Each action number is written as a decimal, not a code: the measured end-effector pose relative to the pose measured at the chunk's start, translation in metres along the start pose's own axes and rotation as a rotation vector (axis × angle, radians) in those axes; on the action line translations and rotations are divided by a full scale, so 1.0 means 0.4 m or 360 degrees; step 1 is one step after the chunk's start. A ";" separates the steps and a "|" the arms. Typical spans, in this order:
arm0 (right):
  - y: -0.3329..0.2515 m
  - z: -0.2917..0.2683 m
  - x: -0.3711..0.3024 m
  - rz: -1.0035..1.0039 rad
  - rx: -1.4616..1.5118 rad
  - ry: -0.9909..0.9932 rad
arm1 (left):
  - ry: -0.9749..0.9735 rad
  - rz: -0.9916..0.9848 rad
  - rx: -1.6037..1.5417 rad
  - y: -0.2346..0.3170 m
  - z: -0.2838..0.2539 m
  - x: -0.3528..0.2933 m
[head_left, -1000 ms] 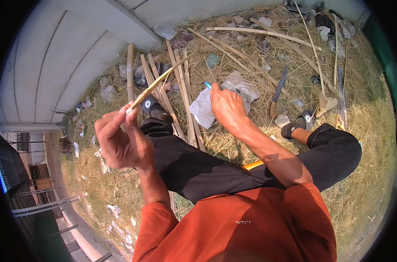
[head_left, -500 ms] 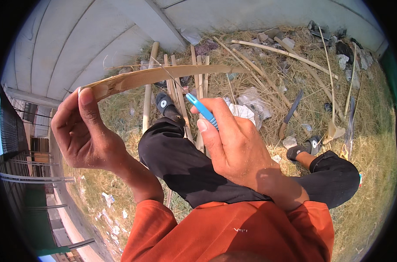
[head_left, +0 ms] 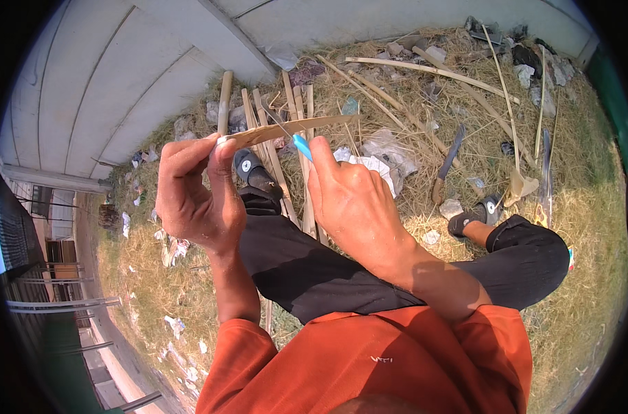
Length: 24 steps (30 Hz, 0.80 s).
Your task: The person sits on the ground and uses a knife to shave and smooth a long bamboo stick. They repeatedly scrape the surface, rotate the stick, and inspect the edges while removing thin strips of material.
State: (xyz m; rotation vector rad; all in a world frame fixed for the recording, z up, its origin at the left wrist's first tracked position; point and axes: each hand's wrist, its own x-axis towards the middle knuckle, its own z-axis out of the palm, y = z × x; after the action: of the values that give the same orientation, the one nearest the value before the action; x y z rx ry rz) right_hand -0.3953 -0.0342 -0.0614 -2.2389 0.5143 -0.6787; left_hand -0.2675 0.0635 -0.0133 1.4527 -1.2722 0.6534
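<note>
A thin, pale bamboo strip (head_left: 327, 123) stretches to the right in front of me, its far end tapering. My left hand (head_left: 202, 193) pinches the strip's left end between thumb and fingers. In my right hand (head_left: 362, 210) is a slim knife with a blue handle (head_left: 302, 147). Its narrow blade points up and left, crossing the strip near the middle; whether the edge is biting into it, I cannot tell. My right fingers wrap the handle and cover most of it.
Several bamboo lengths (head_left: 225, 103) lie beyond my hands on dry grass. A large knife with a wooden handle (head_left: 457, 148) rests to the right, near another long blade (head_left: 546, 172). Litter (head_left: 390, 155) is scattered about. A pale wall (head_left: 120, 90) stands behind.
My left hand has moved right and slightly down with the strip, closer to my right hand. My right hand and knife have shifted a little left; the strip looks shorter from this angle.
</note>
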 end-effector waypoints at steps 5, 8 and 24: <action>0.314 0.123 -0.070 0.0678 0.0143 -0.0233 | 0.0079 -0.0065 -0.0111 0.024 0.059 0.037; 0.226 0.058 -0.098 0.0725 0.0444 -0.0056 | 0.0182 -0.0358 -0.0063 0.003 0.107 0.033; 0.158 0.046 0.066 0.0213 0.0026 -0.0052 | 0.0133 -0.0126 -0.0084 -0.005 0.122 0.058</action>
State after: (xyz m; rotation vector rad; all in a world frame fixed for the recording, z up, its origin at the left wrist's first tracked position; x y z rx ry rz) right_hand -0.3736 -0.0801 -0.1110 -2.1747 0.6335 -0.5746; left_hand -0.2699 0.0098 -0.0082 1.4108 -1.1535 0.6170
